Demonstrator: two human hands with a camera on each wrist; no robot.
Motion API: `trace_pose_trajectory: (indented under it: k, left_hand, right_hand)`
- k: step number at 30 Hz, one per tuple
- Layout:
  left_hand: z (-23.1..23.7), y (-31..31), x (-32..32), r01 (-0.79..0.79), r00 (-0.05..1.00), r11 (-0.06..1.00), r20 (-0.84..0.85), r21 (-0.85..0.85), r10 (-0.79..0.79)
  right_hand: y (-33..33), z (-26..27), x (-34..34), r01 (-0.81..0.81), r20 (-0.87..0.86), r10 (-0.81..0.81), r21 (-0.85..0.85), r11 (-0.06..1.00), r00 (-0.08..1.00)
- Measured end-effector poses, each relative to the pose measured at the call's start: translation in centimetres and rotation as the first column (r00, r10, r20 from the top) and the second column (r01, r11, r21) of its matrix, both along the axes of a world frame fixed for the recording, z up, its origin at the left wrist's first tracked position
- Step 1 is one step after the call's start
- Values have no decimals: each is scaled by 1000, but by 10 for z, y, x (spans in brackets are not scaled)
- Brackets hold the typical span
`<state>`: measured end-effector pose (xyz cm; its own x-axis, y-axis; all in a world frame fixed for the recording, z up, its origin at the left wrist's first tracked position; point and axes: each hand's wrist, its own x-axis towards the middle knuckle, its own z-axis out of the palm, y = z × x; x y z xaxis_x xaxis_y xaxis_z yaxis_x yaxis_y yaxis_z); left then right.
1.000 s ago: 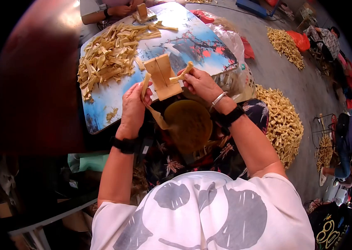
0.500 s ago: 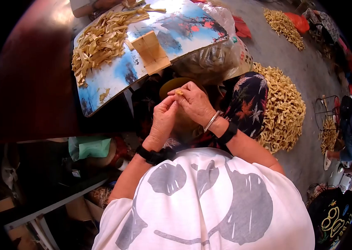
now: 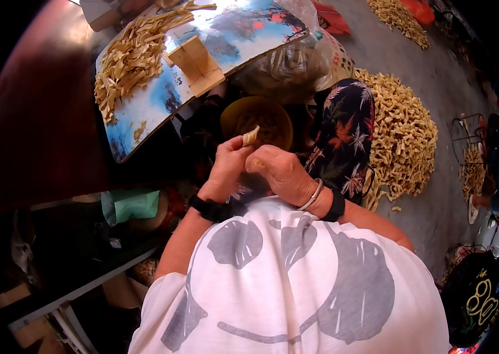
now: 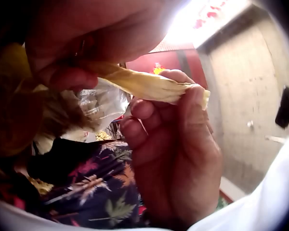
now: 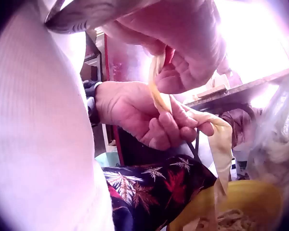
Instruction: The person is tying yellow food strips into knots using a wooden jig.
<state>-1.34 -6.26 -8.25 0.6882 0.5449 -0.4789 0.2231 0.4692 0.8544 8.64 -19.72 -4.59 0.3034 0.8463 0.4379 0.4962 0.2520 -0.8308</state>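
Note:
Close to the person's lap, the left hand (image 3: 226,169) pinches a flat, pale-yellow flexible strip (image 3: 250,137); a short piece stands up past its fingertips. The right hand (image 3: 288,172) is right beside it, back turned up, with the strip between its thumb and fingers. In the left wrist view, the strip (image 4: 149,86) stretches, slightly twisted, from one hand to the other. The right wrist view shows its loose tail (image 5: 221,149) hanging beyond the left fingers over a yellow basin (image 5: 260,195) with strips in it.
A wooden stand (image 3: 196,65) sits at the edge of the painted table (image 3: 161,97), near a heap of loose strips (image 3: 131,65). Clear plastic bags (image 3: 285,68) hang beside it. Right of the patterned knee (image 3: 344,135), a large pile of knotted pieces (image 3: 403,135) covers the floor.
Both hands have come from beside the wooden stand back toward the body and from apart to close together, still holding the strip. The head view has shifted, moving the table up and left.

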Motion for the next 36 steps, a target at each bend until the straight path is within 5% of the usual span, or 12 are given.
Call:
trace_pose_trajectory:
  k: [3,4,7,10,13,17,20,24,29,33,35,36]
  left_hand:
    - [9,1,-3,308,919,755,-386,579,-78]
    - [14,-1,-5,259,966,464,-221,847,-136]
    - [41,-7,-4,537,818,78,-495,840,-293]
    - [60,-13,-3,450,868,-53,-450,892,-210]
    - [61,-12,-4,335,928,-157,-354,929,-115]
    - [52,-13,-6,213,974,-220,-226,952,-36]
    - [52,-14,-5,274,961,-65,-272,959,42]
    - [48,-3,-5,133,991,282,-125,950,-48]
    - [48,-10,-6,99,995,335,-87,937,-50]
    - [20,-7,-11,38,999,430,-20,902,-47]
    - [22,-7,-10,-6,1000,716,0,698,8]
    - [23,-6,-9,-36,999,826,6,562,39]
  right_hand:
    - [0,-3,5,131,-67,-134,-44,990,989]
    - [1,-7,4,158,-131,-165,-65,985,978]
    - [10,-18,6,194,-347,-242,-169,966,906]
    - [24,-18,11,179,-541,-296,-258,949,787]
    - [33,-19,23,-75,-608,-362,-573,816,707]
    - [42,-20,16,-27,-605,-374,-549,836,703]
    - [42,-28,16,-75,-650,-236,-413,908,722]
    - [36,-23,19,-103,-570,-122,-346,932,812]
    - [37,-30,22,25,-373,-154,-329,944,915]
    - [37,-30,21,-139,-784,-30,-147,979,620]
    - [32,-22,25,-284,-919,-38,-160,945,392]
    - [32,-19,26,-228,-896,-69,-186,956,439]
